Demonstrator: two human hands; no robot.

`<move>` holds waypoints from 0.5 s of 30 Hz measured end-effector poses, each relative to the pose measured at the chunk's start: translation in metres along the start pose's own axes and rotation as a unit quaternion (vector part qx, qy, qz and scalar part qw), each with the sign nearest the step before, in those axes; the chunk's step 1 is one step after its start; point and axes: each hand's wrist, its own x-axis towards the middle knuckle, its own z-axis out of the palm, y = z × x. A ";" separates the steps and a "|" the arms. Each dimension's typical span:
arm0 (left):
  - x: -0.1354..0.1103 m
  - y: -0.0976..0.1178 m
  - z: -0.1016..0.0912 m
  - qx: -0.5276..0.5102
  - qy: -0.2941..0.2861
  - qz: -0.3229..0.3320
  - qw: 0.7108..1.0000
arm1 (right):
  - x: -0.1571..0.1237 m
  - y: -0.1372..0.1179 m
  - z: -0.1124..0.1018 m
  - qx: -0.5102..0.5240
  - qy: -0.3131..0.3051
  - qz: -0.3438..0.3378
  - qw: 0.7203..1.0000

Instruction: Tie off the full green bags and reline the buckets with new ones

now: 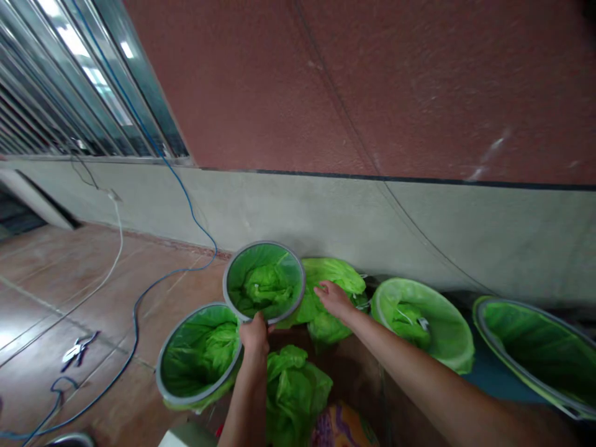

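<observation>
My left hand (254, 333) is closed on the lower rim of a grey hoop (263, 246) that carries green net fabric (264, 284), held tilted above the floor. My right hand (333, 298) lies open, fingers spread, on a bunched green net (333, 273) just right of that hoop. A second grey-rimmed green net (199, 354) lies flat below and left of my left hand. Loose green netting (293, 391) is piled between my forearms.
Two more green nets (421, 316) (535, 347) lie to the right along the wall base (354, 217). A blue cable (135, 310) and a white cable (116, 242) cross the tiled floor at left, near a small metal tool (78, 351).
</observation>
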 end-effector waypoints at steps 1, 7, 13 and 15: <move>-0.019 0.005 -0.013 0.004 -0.014 -0.012 1.000 | -0.007 -0.001 -0.012 0.010 0.022 -0.016 1.000; -0.123 0.055 -0.065 0.163 -0.184 0.068 0.967 | -0.087 0.021 -0.082 0.006 0.086 -0.095 0.992; -0.211 0.059 -0.044 0.359 -0.329 0.167 0.857 | -0.205 0.113 -0.131 0.041 0.122 -0.032 0.991; -0.236 0.034 -0.035 0.380 -0.358 0.140 0.841 | -0.242 0.153 -0.140 0.035 0.118 0.010 0.992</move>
